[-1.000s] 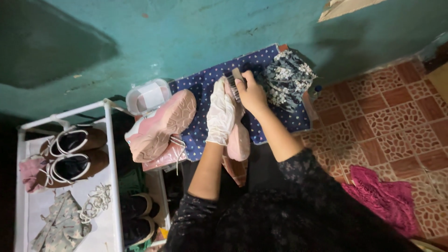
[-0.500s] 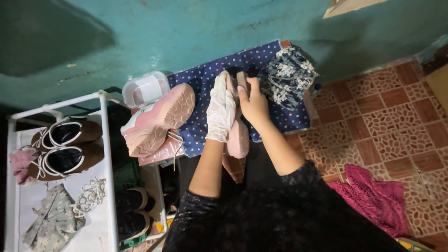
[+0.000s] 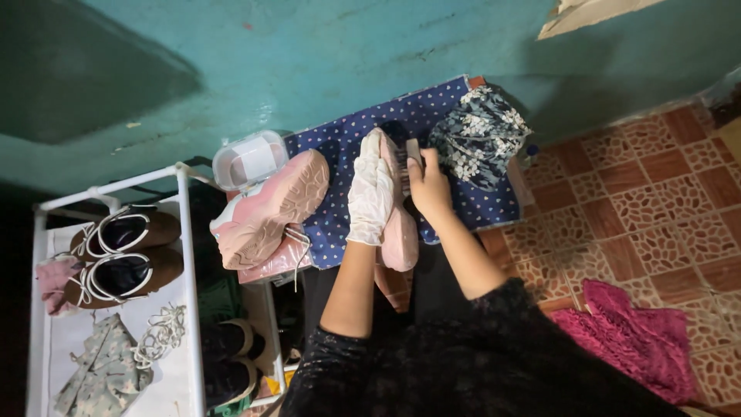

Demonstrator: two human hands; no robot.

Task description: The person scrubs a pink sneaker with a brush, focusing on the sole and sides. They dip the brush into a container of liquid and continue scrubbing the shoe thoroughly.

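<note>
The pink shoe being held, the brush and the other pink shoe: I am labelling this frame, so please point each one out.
Held pink shoe [image 3: 401,235], head view: its heel end below the gloved hand.
Brush [image 3: 413,150], head view: the end above the fingers.
Other pink shoe [image 3: 274,208], head view: middle of its upturned sole.

A corner of a home, used for keeping shoes. A white rack [image 3: 185,255] holds brown shoes [image 3: 116,259], a pink shoe [image 3: 266,208] lies on a dotted blue cloth [image 3: 340,147], the wall [image 3: 309,54] is teal, and the floor [image 3: 664,185] is patterned red tile.
</note>
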